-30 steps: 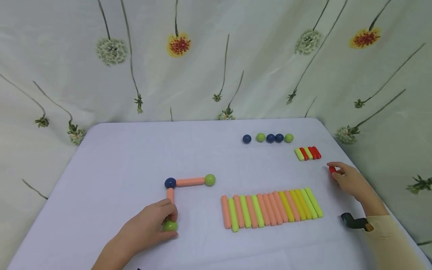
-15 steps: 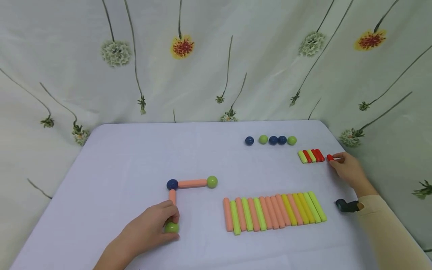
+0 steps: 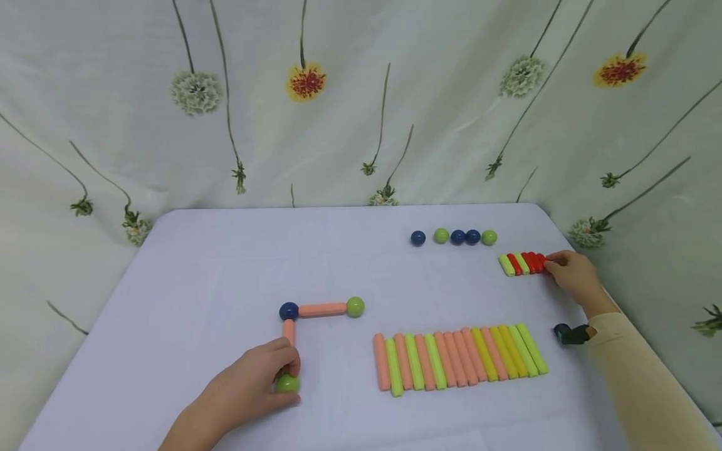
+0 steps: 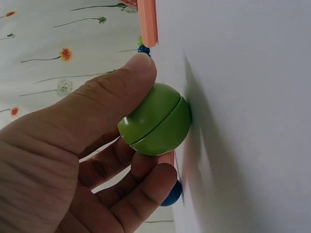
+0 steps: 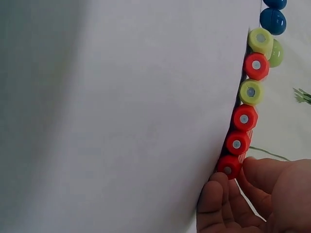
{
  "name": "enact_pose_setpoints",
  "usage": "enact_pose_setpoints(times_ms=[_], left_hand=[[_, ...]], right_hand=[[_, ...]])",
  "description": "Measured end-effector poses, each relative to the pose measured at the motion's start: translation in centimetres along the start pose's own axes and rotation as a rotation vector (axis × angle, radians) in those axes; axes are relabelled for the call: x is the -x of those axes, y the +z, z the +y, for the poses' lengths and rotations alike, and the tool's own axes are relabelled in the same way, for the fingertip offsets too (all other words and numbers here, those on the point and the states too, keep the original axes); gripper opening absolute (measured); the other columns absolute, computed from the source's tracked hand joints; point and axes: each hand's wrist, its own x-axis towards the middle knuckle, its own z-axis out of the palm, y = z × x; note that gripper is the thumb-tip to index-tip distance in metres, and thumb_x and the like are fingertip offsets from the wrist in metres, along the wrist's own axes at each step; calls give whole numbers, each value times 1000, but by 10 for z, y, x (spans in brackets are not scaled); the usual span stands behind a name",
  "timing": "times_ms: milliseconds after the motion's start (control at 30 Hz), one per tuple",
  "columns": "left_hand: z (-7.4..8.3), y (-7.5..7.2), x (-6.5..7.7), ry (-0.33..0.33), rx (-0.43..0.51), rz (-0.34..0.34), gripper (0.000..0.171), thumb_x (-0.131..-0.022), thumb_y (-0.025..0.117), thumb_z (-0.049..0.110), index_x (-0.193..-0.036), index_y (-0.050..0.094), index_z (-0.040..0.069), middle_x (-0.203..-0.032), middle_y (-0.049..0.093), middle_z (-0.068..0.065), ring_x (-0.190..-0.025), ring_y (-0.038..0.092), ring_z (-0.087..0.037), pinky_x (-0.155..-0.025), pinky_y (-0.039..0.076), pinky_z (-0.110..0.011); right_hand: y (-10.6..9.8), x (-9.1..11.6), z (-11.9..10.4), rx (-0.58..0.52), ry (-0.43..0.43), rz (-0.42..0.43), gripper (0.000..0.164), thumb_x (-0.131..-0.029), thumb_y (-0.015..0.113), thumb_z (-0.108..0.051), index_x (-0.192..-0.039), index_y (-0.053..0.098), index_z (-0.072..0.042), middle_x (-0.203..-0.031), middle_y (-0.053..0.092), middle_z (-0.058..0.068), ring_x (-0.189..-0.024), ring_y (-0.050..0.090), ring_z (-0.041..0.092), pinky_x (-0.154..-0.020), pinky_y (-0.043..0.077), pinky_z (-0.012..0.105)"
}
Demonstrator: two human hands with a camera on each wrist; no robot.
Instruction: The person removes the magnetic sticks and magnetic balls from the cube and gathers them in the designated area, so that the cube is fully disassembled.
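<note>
With thumb and fingers my left hand (image 3: pixel 245 385) grips a green ball (image 4: pixel 158 121), which has a seam around it. From that ball a salmon stick (image 3: pixel 289 331) runs up to a dark blue ball (image 3: pixel 289 311); a second salmon stick (image 3: pixel 322 309) links the blue ball to another green ball (image 3: pixel 355 306), making a corner shape. At the table's right side my right hand (image 3: pixel 578 280) pinches a short red stick (image 5: pixel 229 166) between thumb and fingers. This stick lies at the end of a row of short red and yellow-green sticks (image 5: pixel 250 92), whose ends show silvery discs.
A long row of salmon, yellow and lime sticks (image 3: pixel 457 357) lies on the white-covered table (image 3: pixel 237 250), between the hands. Several loose blue and green balls (image 3: pixel 441 235) line up at the back right. A flower-printed curtain (image 3: pixel 338 125) hangs behind the table.
My right hand has carried the short red stick leftward and away from me, up against the end of the short-stick row. The left hand keeps its grip on the green ball.
</note>
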Motion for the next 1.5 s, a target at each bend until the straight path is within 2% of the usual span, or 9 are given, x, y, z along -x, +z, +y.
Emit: enact_pose_setpoints(times_ms=[233, 467, 667, 767, 933, 1167, 1333, 1400, 1500], left_hand=[[0, 0, 1, 3, 8, -5, 35, -71, 87, 26, -83, 54, 23, -84, 43, 16, -71, 45, -1, -62, 41, -19], [0, 0, 1, -2, -9, 0, 35, -70, 87, 28, -83, 54, 24, -84, 43, 16, -72, 45, -1, -63, 41, -19], [1, -1, 1, -6, -17, 0, 36, -70, 87, 28, -84, 54, 24, -83, 43, 16, -72, 46, -2, -64, 41, -20], [2, -1, 0, -7, -20, 2, 35, -72, 87, 30, -83, 54, 24, -83, 43, 16, -73, 46, -2, -64, 41, -20], [3, -3, 0, -10, -18, 14, 28, -79, 81, 32, -82, 54, 25, -80, 45, 15, -70, 45, -1, -63, 41, -20], [0, -13, -3, -59, 26, 36, 20, -86, 75, 26, -84, 56, 25, -75, 48, 15, -69, 48, -3, -62, 43, -22], [-10, -23, -12, -80, 22, 155, 14, -87, 73, 15, -89, 60, 21, -79, 49, 13, -70, 49, -6, -61, 44, -22], [-16, -26, -17, -74, -1, 209, 13, -87, 73, 12, -91, 62, 18, -81, 50, 12, -70, 49, -7, -61, 44, -23], [-24, -28, -26, -69, -23, 249, 12, -87, 73, 10, -96, 66, 14, -85, 53, 9, -70, 49, -9, -60, 44, -23]], right_hand=[[-1, 2, -2, -7, -26, -23, 41, -103, 38, -16, -134, 47, 9, -120, 51, 28, -98, 50, 35, -68, 46, 29], [-2, 4, -2, -35, -24, -25, 42, -102, 38, -14, -137, 43, 9, -124, 49, 30, -101, 52, 38, -70, 48, 31], [-8, 13, -8, 1, -55, 16, 43, -102, 40, -17, -136, 44, 7, -130, 44, 32, -106, 49, 43, -80, 50, 51], [-11, 21, -20, 34, -106, 53, 42, -102, 42, -20, -135, 46, 6, -130, 44, 31, -107, 48, 45, -80, 49, 54], [-8, 37, -54, 71, -215, 83, 40, -101, 48, -23, -133, 50, 2, -125, 50, 27, -104, 50, 42, -73, 53, 48], [14, 61, -121, 71, -460, 64, 32, -99, 54, -18, -126, 56, -2, -113, 58, 18, -91, 53, 31, -63, 51, 37], [39, 76, -166, 75, -635, 3, 26, -97, 58, -13, -121, 60, -4, -107, 62, 11, -87, 54, 25, -65, 50, 37], [49, 83, -182, 80, -691, -41, 26, -96, 59, -13, -121, 61, -5, -106, 63, 9, -87, 54, 23, -66, 50, 36], [63, 94, -206, 88, -774, -126, 24, -95, 61, -13, -119, 62, -8, -106, 63, 8, -86, 55, 21, -68, 49, 34]])
